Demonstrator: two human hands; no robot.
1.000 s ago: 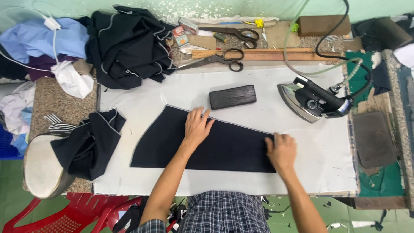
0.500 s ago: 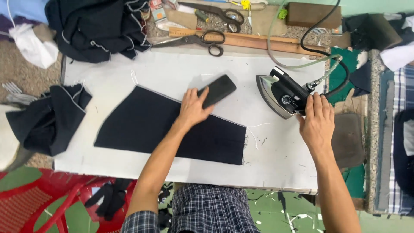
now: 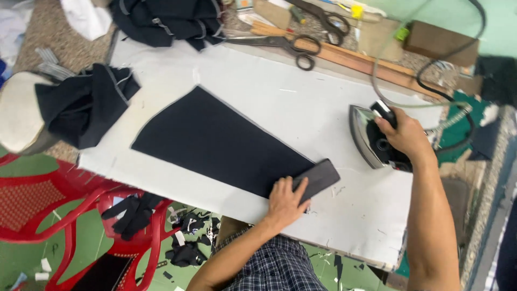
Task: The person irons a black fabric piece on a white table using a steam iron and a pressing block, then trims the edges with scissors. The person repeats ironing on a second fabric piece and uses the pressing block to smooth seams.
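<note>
While the left hand (image 3: 284, 200) presses the dark block (image 3: 316, 179) onto black fabric (image 3: 215, 140), the right hand's (image 3: 405, 136) grip is clamped around the iron (image 3: 374, 141) handle.

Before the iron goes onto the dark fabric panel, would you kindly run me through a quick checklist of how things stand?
1. Right hand on the iron: ok, it grips the handle.
2. Left hand on the dark block: ok, it presses the block onto the near end of the dark fabric panel.
3. Panel lying flat on the white board cover: ok, no folds visible.
4. Iron's cord and hose clear of the panel: ok, they trail off behind the iron.
5. Scissors away from the panel: ok, they lie at the far edge.
6. Iron hot: cannot tell.
</note>
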